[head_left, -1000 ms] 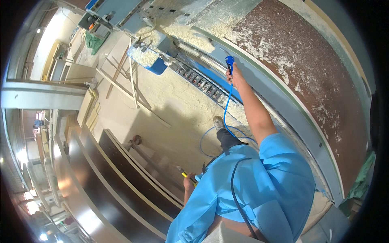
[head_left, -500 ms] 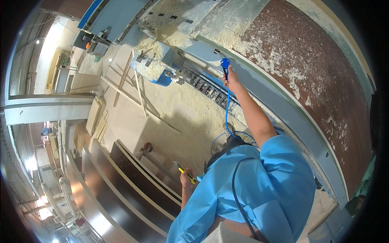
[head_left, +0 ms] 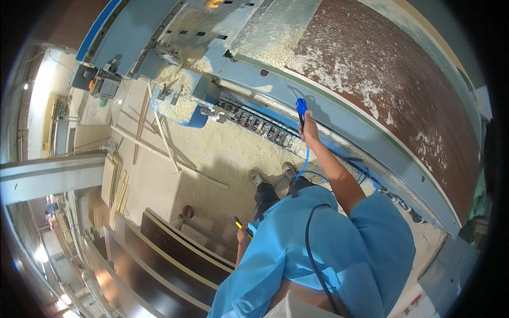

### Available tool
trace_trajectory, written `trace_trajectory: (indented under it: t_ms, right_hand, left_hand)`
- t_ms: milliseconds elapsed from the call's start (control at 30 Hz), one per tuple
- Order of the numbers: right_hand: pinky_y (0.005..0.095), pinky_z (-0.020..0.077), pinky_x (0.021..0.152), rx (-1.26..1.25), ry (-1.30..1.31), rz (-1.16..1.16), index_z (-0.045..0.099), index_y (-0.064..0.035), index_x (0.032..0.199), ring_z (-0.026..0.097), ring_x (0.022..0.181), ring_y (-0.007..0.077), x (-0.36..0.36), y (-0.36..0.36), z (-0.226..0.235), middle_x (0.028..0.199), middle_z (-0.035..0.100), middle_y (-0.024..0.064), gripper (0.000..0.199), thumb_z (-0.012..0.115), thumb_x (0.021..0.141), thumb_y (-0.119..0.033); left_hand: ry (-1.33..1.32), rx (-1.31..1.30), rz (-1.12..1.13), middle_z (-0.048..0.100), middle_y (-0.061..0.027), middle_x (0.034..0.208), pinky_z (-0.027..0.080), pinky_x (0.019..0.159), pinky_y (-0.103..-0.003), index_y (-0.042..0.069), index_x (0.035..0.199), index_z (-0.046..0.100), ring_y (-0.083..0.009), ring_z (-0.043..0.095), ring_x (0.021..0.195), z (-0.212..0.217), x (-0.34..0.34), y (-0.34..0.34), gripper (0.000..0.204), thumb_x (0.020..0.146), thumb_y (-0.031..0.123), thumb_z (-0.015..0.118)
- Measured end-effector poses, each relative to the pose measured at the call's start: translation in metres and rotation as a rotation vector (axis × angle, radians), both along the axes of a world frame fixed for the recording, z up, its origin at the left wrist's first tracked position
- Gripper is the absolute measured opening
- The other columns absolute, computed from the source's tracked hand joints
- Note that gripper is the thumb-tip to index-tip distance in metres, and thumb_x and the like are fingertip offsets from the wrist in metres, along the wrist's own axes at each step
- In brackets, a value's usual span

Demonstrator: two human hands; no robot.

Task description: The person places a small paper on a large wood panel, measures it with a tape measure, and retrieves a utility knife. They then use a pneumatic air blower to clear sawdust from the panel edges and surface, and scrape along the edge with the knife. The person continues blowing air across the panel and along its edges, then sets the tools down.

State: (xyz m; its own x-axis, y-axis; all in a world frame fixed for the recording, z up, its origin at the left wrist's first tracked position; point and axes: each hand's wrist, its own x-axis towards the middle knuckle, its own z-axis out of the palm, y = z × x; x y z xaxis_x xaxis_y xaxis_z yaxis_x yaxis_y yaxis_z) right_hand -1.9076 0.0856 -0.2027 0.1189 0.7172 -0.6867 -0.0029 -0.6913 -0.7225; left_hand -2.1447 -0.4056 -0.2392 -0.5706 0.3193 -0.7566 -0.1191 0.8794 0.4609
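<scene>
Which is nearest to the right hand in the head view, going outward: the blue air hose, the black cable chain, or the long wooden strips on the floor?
From the right hand:
1. Blue air hose, held, trailing below it.
2. Black cable chain, just left.
3. Wooden strips, far left on the dusty floor.

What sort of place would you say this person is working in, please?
Most likely a woodworking or panel-cutting shop. Sawdust covers the floor, a dusty brown panel lies on a big blue machine, and the right hand points a blue air nozzle at it.
</scene>
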Motion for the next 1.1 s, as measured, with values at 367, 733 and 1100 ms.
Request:
trace_trajectory:
  t_ms: [367,733,1100]
  right_hand:
    - [0.0322,0.0525,0.053,0.213,-0.074,0.287,0.057,-0.0069,0.068,0.061,0.053,0.0174,-0.084,-0.025,0.056,0.06,0.057,0.0049,0.082,0.036,0.089,-0.083]
    - [0.0316,0.0504,0.048,0.244,0.155,0.606,0.055,-0.0083,0.07,0.053,0.049,0.0145,-0.212,-0.034,0.116,0.061,0.052,0.0013,0.073,0.051,0.086,-0.079]
    - [0.0299,0.0495,0.049,0.406,0.004,0.671,0.06,-0.0036,0.078,0.054,0.058,0.013,-0.24,-0.036,0.123,0.065,0.051,0.0008,0.071,0.057,0.086,-0.074]
  left_hand:
    - [-0.375,0.41,0.51,0.069,-0.0095,0.087,0.048,0.059,-0.029,0.004,0.101,0.063,-0.0195,0.064,0.07,-0.02,-0.172,0.093,0.022,0.089,0.023,0.065]
    - [-0.329,0.094,0.461,0.068,-0.0136,0.083,0.05,0.055,-0.034,-0.002,0.097,0.066,-0.0234,0.066,0.07,-0.037,-0.186,0.014,0.023,0.09,0.018,0.06]
    - [-0.019,-0.099,-0.176,0.069,-0.0182,0.083,0.05,0.07,-0.042,0.003,0.089,0.068,-0.0302,0.067,0.079,-0.102,-0.066,-0.11,0.028,0.087,0.029,0.06]
